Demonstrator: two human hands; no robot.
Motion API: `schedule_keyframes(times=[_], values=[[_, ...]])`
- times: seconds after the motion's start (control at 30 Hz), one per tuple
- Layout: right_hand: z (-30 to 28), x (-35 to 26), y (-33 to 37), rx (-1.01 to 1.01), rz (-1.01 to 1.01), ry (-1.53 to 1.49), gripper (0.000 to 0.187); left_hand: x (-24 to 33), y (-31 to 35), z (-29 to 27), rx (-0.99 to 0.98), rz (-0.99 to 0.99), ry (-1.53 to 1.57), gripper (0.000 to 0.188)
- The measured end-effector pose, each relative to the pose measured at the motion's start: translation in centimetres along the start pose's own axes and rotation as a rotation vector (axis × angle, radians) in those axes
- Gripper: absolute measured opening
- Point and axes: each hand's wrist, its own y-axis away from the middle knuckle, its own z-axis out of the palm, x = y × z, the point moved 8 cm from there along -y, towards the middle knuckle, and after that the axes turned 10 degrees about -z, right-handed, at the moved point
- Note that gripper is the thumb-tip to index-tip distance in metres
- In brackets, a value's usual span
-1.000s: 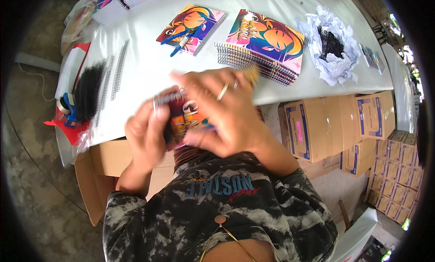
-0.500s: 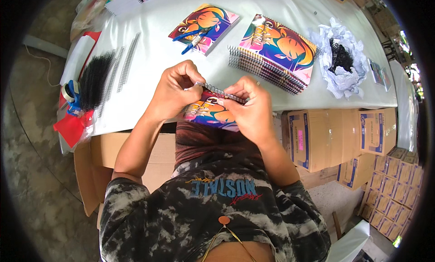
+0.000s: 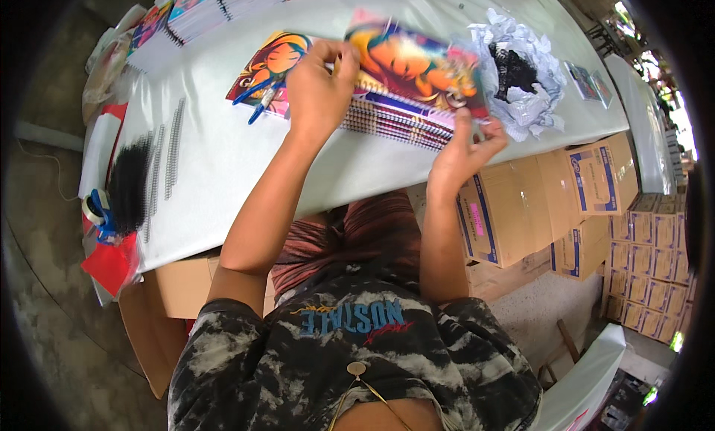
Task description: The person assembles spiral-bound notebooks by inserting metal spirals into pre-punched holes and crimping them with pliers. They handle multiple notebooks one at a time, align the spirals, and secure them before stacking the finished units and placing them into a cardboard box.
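Both hands, left hand (image 3: 316, 88) and right hand (image 3: 465, 144), fingers closed on the notebook (image 3: 413, 62), should lower it squarely, spirals aligned, onto the stack (image 3: 395, 122).

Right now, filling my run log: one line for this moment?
left hand: on notebook | right hand: holds its corner | notebook: over stack | table

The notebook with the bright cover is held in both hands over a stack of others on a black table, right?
Not quite: the head view shows a white table, not a black one. Both the left hand and right hand do hold the notebook over the stack.
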Motion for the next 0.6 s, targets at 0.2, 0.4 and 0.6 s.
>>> schedule_keyframes(times=[0.2, 0.4, 0.6], values=[[1.1, 4.0, 1.7, -0.075, -0.111, -0.162, 0.041, -5.7, 2.4, 2.2, 0.137, 0.212, -0.232, 0.021], [0.7, 3.6, 2.1, -0.120, -0.071, -0.279, 0.041, -7.7, -0.1, -1.3, 0.071, -0.066, -0.021, 0.023], [-2.7, 2.7, 4.7, -0.128, -0.213, -0.029, 0.043, -12.9, -3.6, -9.5, -0.225, -0.008, -0.628, 0.040]])
